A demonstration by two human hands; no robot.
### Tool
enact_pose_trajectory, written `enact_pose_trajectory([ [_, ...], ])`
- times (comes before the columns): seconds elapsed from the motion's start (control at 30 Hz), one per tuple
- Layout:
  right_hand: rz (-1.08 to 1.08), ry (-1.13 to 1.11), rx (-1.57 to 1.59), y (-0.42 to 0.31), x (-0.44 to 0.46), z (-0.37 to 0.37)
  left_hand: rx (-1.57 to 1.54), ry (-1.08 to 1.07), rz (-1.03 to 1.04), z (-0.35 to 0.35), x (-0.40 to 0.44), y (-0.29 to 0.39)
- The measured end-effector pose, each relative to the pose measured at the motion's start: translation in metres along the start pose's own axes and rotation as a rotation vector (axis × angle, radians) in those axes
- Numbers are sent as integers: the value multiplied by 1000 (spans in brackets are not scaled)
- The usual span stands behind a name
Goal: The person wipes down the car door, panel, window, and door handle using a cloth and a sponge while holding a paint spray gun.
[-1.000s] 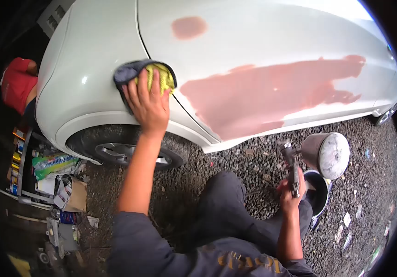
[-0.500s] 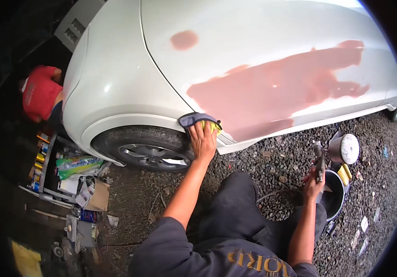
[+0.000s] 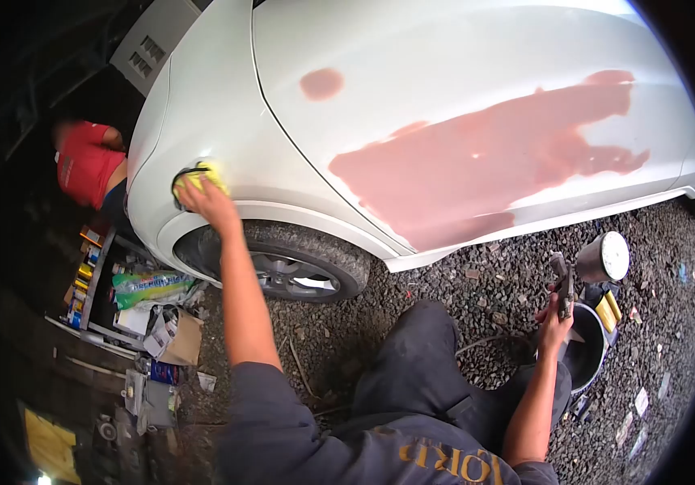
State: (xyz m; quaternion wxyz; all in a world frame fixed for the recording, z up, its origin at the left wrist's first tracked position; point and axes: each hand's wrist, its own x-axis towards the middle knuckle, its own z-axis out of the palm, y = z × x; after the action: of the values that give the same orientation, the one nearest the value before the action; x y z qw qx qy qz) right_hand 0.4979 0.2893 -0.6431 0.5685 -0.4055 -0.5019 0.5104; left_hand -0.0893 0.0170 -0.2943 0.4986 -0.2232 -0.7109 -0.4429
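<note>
My left hand (image 3: 211, 204) grips a yellow-and-grey cloth (image 3: 204, 174) with a dark edge, pressed to the white fender (image 3: 210, 105) above the wheel (image 3: 283, 259). To its right, the car's door (image 3: 444, 48) carries a large patch of reddish primer (image 3: 477, 162) and a small round spot (image 3: 321, 84) of the same colour. My right hand (image 3: 554, 325) is closed round the handle of a grey metal air gun (image 3: 564, 287), held upright over the gravel, away from the car. The gun's finer details are too small to make out.
Beside my right arm stand a dark bucket (image 3: 598, 368) and a white-topped can (image 3: 606, 257), with yellow blocks (image 3: 608, 311) between. A hose (image 3: 485, 343) crosses the gravel. At left are a cart (image 3: 97, 279) holding boxes and bags, and a person in a red shirt (image 3: 92, 166).
My left hand and the cloth have moved left and up, from the door's lower front edge by the wheel to the fender above it. My right hand keeps the air gun in nearly the same place.
</note>
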Motion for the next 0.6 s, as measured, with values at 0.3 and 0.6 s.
enact_pose_trajectory([
  [0.3,42,55,-9,-15,3,-23,48,55,-143,-17,42,-47],
  [0.6,36,105,13,-9,6,-25,-61,-18,-335,15,-69,-8],
])
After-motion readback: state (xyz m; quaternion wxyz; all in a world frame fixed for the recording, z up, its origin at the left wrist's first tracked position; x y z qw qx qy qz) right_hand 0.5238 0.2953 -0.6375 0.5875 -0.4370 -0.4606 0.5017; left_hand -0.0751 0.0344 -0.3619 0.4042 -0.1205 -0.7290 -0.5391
